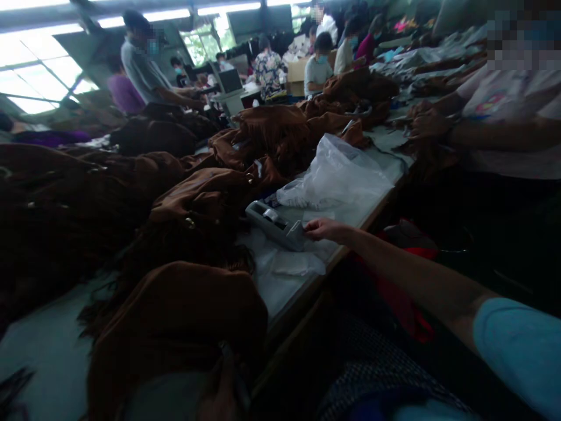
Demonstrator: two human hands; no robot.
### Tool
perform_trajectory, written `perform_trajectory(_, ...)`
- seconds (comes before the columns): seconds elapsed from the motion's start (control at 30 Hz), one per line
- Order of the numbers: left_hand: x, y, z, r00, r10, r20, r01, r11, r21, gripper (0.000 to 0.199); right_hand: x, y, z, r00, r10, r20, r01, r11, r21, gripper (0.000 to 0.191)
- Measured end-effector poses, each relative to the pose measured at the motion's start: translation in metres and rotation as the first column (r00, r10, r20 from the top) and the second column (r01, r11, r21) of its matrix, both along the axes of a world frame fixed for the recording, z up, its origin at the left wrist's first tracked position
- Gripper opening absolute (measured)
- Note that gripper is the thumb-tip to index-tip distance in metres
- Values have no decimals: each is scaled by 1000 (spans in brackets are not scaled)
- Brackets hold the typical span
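Note:
My right hand (pixel 326 230) reaches over the table edge, with thumb and fingers pinched on the end of a clear strip of tape (pixel 297 229). The strip comes off the front of a grey tape dispenser (pixel 269 225), which stands on the table with a roll in it. At the bottom, my left hand (pixel 221 392) is in deep shadow beside a brown fringed bag (pixel 184 304). Its fingers look closed around a slim dark piece, too dim to name. The bag lies across the near part of the table.
Brown bags (pixel 197 193) are heaped along the left and far side of the pale table (pixel 284 292). A clear plastic bag (pixel 337 169) lies behind the dispenser, and a small flat packet (pixel 295 264) in front. A co-worker (pixel 504 111) handles brown material at the right.

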State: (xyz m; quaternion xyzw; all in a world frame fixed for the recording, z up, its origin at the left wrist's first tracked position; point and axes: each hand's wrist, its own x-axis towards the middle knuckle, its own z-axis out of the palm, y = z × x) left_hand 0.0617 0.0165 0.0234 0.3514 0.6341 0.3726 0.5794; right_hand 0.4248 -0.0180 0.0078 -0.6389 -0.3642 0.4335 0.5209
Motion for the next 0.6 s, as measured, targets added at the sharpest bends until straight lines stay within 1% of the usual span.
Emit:
perform_trajectory(0.07, -2, 2, -7, 999, 10, 51, -8, 998, -57, 12, -5, -7, 0, 994, -12, 108, 16, 999, -34, 25)
perform_trajectory(0.13, -4, 4, -15, 992, 45, 122, -37, 997, -66, 12, -19, -13, 8, 988, 35, 147, -35, 999, 0, 23)
perform_trajectory(0.17, -4, 5, -18, 987, 53, 155, -45, 998, -54, 14, -32, -15, 16, 986, 76, 148, -82, 996, 33, 23)
perform_trajectory(0.23, -4, 6, -22, 979, 65, 194, -61, 998, -25, 21, -66, -15, 33, 967, 218, 136, -230, 969, 86, 23)
perform_trajectory(0.27, -3, 6, -23, 978, 68, 197, -66, 998, -12, 24, -88, -12, 42, 940, 310, 139, -325, 941, 96, 23)
perform_trajectory(0.3, -3, 5, -24, 979, 70, 194, -71, 997, -1, 28, -110, -8, 49, 892, 427, 151, -442, 892, 89, 23)
perform_trajectory(0.33, -3, 4, -24, 979, 71, 189, -75, 997, 10, 31, -133, -1, 54, 830, 531, 173, -549, 832, 78, 24)
perform_trajectory(0.37, -3, 3, -24, 980, 67, 187, -72, 997, 19, 34, -154, 7, 56, 772, 604, 200, -625, 778, 65, 24)
perform_trajectory(0.4, -3, 2, -24, 981, 54, 188, -60, 998, 30, 37, -173, 15, 56, 725, 652, 224, -675, 736, 44, 23)
perform_trajectory(0.43, -3, 1, -24, 980, 30, 196, -39, 998, 42, 39, -189, 25, 54, 697, 671, 253, -696, 718, 13, 23)
perform_trajectory(0.47, -3, 0, -24, 978, 0, 209, -13, 998, 59, 41, -202, 33, 50, 681, 672, 291, -697, 716, -23, 23)
perform_trajectory(0.53, -4, -1, -25, 973, -39, 227, 15, 994, 107, 43, -219, 47, 42, 658, 648, 384, -666, 739, -105, 22)
perform_trajectory(0.6, -6, -1, -28, 979, -42, 201, 8, 986, 167, 42, -225, 56, 37, 630, 624, 462, -624, 761, -177, 22)
